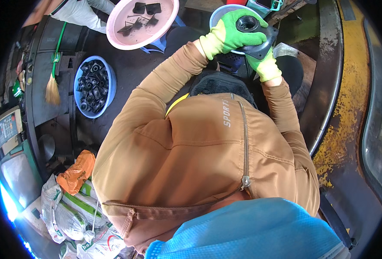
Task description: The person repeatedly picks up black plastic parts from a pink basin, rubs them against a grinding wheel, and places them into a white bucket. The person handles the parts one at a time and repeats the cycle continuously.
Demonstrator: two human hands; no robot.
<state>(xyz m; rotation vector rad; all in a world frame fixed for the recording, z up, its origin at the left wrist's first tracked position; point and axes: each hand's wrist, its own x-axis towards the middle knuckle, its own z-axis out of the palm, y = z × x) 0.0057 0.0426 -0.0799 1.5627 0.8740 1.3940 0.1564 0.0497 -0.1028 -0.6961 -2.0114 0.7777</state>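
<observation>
dark floor (pixel 129 73) leaves passage between the well-filled blue basin (pixel 113 84) and left sleeve (pixel 156 82); the black flanged part (pixel 269 39) obstructs the near-right rim of the light-blue basin (pixel 217 15).

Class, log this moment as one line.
left hand: holds black part; right hand: touches same part; pink basin: dark pieces; blue tub: small parts

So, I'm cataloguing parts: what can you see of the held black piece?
The black piece looks like moulded rubber or plastic: a raised round collar with a dark hollow, on a flat flange, seemingly holed near one corner. It overlaps a pale-blue basin in view, collar facing the camera. The left grip curls around the collar; the right grip meets the flange's lower edge. Underside hidden.
</observation>
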